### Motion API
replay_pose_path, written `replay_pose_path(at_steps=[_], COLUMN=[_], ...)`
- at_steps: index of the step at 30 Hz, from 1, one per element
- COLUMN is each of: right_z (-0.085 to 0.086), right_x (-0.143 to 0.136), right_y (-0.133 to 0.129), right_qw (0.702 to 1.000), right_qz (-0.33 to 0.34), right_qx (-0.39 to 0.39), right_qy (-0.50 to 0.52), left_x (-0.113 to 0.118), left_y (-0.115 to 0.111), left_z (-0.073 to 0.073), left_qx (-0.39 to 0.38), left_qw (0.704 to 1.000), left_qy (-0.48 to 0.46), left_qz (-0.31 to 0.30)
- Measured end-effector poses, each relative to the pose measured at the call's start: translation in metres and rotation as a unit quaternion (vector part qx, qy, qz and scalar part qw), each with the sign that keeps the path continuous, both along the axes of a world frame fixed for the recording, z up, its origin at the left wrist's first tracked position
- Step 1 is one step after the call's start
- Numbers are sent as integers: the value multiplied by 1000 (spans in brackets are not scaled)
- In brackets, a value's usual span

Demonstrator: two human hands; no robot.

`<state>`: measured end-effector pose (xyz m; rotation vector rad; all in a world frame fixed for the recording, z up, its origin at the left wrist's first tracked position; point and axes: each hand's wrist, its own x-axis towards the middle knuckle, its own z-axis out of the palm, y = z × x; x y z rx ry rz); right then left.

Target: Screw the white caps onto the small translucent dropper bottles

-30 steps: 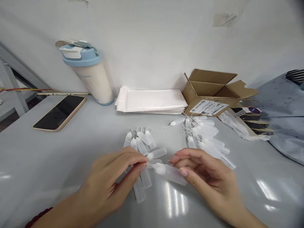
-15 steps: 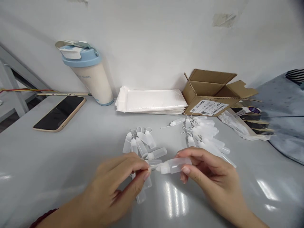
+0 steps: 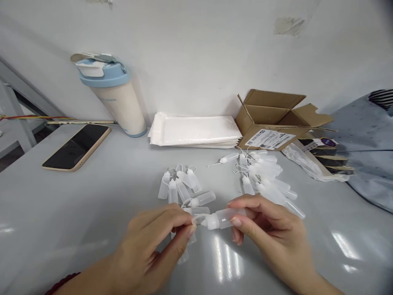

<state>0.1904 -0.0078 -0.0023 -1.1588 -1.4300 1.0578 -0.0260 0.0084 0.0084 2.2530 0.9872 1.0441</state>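
A small translucent squeeze bottle (image 3: pixel 225 218) lies nearly level above the table, its white nozzle pointing left. My right hand (image 3: pixel 273 233) is closed around its rear end, thumb in front. The thumb and forefinger of my left hand (image 3: pixel 162 235) pinch the small tethered cap at the nozzle's tip; the fingertips hide most of it. A thin loop of the tether (image 3: pixel 201 216) bends above the nozzle. Just behind my hands lies a group of similar bottles (image 3: pixel 182 190), partly covered by my left hand. Another pile of such bottles (image 3: pixel 267 170) sits beyond my right hand.
Along the wall stand a cream tumbler with a blue lid (image 3: pixel 119 98), a stack of white packets (image 3: pixel 196 129) and an open cardboard box (image 3: pixel 270 123). A phone (image 3: pixel 76 147) lies at left. Plastic-wrapped packaging (image 3: pixel 322 162) and a person's light blue clothing (image 3: pixel 365 147) are at right.
The bottle and both hands have shifted slightly down. My right thumb now lies farther forward on the bottle, and the tether loop shows more clearly above the nozzle.
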Motion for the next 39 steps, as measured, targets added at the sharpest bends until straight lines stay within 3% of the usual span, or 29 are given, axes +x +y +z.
replay_pose_path(at_steps=[8, 14, 19, 27, 39], right_z=[-3, -4, -3, -6, 2], right_x=[-2, 0, 1, 3, 1], right_y=[-3, 0, 2, 2, -2], right_qw=[999, 999, 998, 998, 988], right_qz=[10, 24, 38, 26, 34], right_qx=[27, 3, -31, 12, 66], right_qy=[-16, -29, -50, -57, -132], left_x=[-2, 1, -2, -3, -5], left_y=[2, -1, 2, 5, 3], left_z=[-2, -13, -16, -12, -12], left_qx=[34, 96, 41, -115, -112], left_qw=[999, 994, 995, 993, 994], left_qy=[18, 31, 41, 15, -17], left_qz=[-2, 42, 75, 34, -9])
